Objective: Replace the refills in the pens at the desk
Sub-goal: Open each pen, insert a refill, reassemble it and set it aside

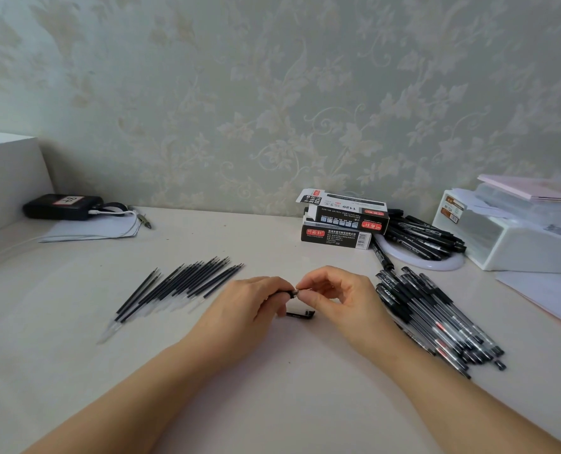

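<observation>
The pale tabletop [76, 290] runs across the view under a leaf-patterned wall [272, 93]; at its far right stands a white plastic organiser [515, 247] with pink sheets on top; at far left a white box [7, 172] with a black device [61, 206] and its white cable beside it. Two black-and-white refill cartons [341, 221] are stacked near the wall, and just right of them a heap of black pens lies on a white round plate [443, 263]. A larger pile of pens [436, 316] lies by the right forearm; a fanned row of dark refills [174, 286] lies left of centre. The left hand [240, 309] grips a pen barrel [284, 292] with curled fingers; the right hand [335, 299] pinches its metal tip end between thumb and forefinger; a black pen cap [300, 314] lies on the tabletop just below the hands.
</observation>
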Motion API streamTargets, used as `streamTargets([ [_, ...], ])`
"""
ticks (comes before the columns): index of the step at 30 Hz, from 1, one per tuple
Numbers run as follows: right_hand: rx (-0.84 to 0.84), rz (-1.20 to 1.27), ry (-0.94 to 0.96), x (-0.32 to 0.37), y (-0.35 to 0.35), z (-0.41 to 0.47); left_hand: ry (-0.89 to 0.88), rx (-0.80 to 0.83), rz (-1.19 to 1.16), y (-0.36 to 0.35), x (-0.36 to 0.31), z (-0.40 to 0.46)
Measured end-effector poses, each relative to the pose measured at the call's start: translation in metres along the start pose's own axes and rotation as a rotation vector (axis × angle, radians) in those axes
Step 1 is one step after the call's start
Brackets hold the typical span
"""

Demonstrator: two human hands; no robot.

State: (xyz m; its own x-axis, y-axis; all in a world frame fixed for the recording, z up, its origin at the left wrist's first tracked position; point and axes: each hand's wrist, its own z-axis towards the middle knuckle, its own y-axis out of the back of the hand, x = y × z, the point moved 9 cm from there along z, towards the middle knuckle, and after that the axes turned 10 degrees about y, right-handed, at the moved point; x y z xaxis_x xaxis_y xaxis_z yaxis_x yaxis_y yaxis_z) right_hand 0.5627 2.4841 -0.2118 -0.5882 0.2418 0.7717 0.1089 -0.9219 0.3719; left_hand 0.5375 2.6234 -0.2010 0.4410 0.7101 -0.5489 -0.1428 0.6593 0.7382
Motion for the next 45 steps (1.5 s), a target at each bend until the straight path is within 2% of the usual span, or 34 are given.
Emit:
streamTargets([
  [5, -0.005, -0.005, -0.026, -0.0018, -0.0004, -0.0003, -0.018, -0.025, -0.020, 0.0035, -0.0013, -0.0007],
  [10, 0.007, -0.163, -0.016, 0.0004, -0.0011, -0.0027, -0.041, -0.047, -0.027, 0.0052, -0.0058, -0.0018],
  [29, 0.046, -0.130, -0.003, -0.0015, -0.0050, -0.0017, -0.042, -0.072, -0.034, 0.0065, -0.0043, -0.0023],
  [35, -0.008, -0.113, -0.003, 0.0001, -0.0017, -0.0003, -0.024, -0.078, -0.034, 0.0063, -0.0013, -0.0016],
  [45, 0.047, -0.126, 0.011, 0.0029, -0.0061, -0.0012, -0.038, -0.083, -0.043, 0.0084, -0.0062, -0.0022],
])
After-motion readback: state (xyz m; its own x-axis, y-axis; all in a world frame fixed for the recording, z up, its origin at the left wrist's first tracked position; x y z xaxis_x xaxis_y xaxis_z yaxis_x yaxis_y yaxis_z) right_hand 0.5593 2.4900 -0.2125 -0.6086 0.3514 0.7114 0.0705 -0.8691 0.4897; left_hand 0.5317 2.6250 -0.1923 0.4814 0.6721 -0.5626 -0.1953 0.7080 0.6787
